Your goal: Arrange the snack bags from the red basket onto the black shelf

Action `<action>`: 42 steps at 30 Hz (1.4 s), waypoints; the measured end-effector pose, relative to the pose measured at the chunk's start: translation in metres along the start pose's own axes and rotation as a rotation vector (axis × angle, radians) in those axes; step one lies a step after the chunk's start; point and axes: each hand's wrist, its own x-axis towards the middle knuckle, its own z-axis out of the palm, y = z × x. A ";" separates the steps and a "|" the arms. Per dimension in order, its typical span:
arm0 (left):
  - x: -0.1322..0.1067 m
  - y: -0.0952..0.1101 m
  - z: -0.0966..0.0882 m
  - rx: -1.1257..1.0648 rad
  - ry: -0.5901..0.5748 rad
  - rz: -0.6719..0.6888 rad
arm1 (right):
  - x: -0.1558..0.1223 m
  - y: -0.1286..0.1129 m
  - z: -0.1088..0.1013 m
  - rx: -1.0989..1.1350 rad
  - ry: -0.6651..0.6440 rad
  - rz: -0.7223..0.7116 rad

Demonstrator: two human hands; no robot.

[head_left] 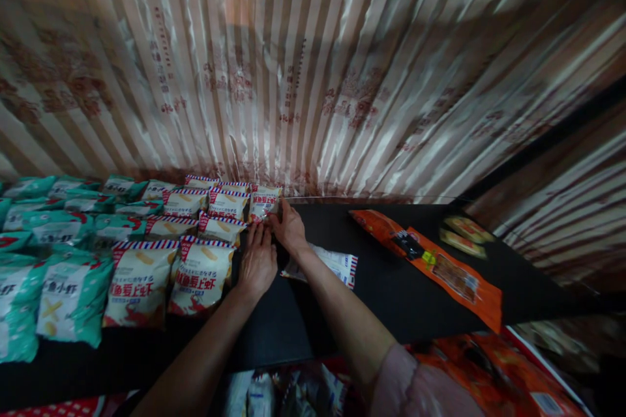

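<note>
At the back right end of the rows stands a cream snack bag [265, 202] with a striped top edge and red lettering. My right hand [289, 229] has its fingers closed at the bag's right side. Against its lower front are the fingertips of my left hand [257, 260], the fingers stretched out with the palm down. Matching cream bags [201, 275] stand in rows just left of my hands. Another snack bag [323, 264] lies flat on the black shelf [278, 326], partly hidden under my right forearm.
Teal snack bags [73, 296] fill the left of the shelf. Orange packets [440, 273] and small yellowish packs [464, 236] lie to the right. Below the front edge are a box of orange packets [493, 371] and more bags [261, 394]. A striped, pleated sheet [313, 78] hangs behind.
</note>
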 end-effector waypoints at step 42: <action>-0.084 0.056 -0.062 -0.071 -0.221 0.322 | -0.190 0.031 -0.048 -0.041 0.078 0.137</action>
